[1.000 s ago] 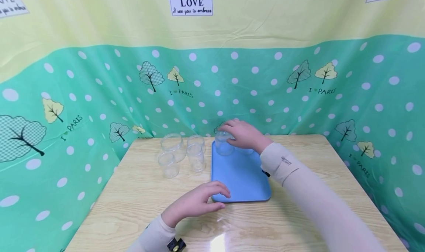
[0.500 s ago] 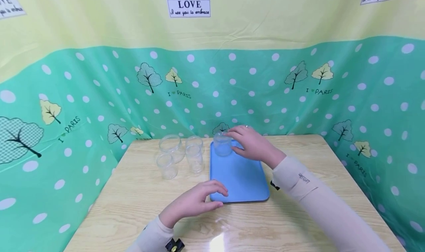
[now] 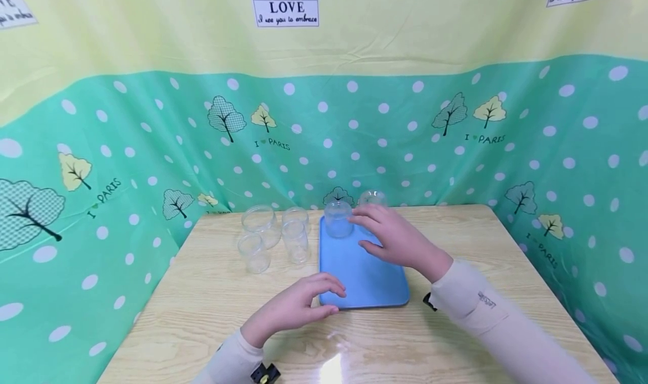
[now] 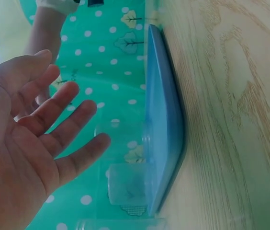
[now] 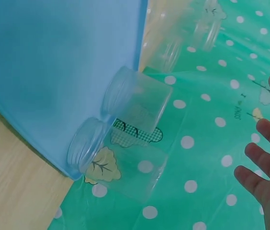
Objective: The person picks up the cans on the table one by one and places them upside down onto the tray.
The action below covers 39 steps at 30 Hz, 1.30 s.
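Observation:
My right hand (image 3: 395, 235) hovers over the far part of the blue tray (image 3: 361, 271), fingers spread and loosely bent, holding nothing. Two clear plastic jars stand at the tray's far end: the left jar (image 3: 338, 221), whose side the fingertips overlap in the head view, and the right jar (image 3: 372, 197), partly hidden behind the hand. In the right wrist view both jars have their threaded ends against the tray, and the right hand (image 5: 269, 158) is apart from them. By the tray's near left corner, my left hand (image 3: 298, 305) hangs with relaxed fingers and nothing in its grasp.
Left of the tray on the wooden table (image 3: 202, 316) are several more clear containers: a wide jar (image 3: 262, 226), a slim one (image 3: 296, 243), a small one (image 3: 255, 254) and another (image 3: 298, 218) behind. A polka-dot curtain (image 3: 283, 108) encloses the table's back and sides.
The right hand has drawn away from the left jar, to the right and nearer the person. The jar at the tray's far right shows more. The left hand has stayed put.

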Available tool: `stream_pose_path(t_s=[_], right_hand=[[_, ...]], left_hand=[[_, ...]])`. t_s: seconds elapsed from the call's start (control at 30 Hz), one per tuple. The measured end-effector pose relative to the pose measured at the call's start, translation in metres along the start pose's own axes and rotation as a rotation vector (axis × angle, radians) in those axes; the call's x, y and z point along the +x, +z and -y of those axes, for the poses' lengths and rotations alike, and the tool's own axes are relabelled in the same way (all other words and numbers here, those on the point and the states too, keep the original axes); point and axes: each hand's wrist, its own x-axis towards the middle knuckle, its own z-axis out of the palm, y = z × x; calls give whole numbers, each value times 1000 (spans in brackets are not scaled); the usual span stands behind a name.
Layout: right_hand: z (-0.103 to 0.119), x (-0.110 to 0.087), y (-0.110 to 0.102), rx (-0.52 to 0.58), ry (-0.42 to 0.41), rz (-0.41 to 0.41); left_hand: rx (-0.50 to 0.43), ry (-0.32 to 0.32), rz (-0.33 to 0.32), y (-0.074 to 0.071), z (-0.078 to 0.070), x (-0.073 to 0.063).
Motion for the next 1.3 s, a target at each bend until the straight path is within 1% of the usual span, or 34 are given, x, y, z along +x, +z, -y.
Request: stream_pose_path(t_s=[0.13, 0.3, 0.5, 0.87, 1.3], right_hand=[[6, -11, -2, 12, 14, -6], [12, -25, -1, 29, 12, -19], [16, -38, 3, 30, 21, -50], [25, -61, 11, 53, 46, -70], [34, -80, 11, 85, 79, -74]], left_hand=[[-4, 2, -12, -1, 0, 0], [-21, 0, -21, -2, 0, -1], [-6, 0, -40, -4, -1, -3], [40, 69, -83, -2, -1, -4], [57, 44, -85, -3, -2, -4]])
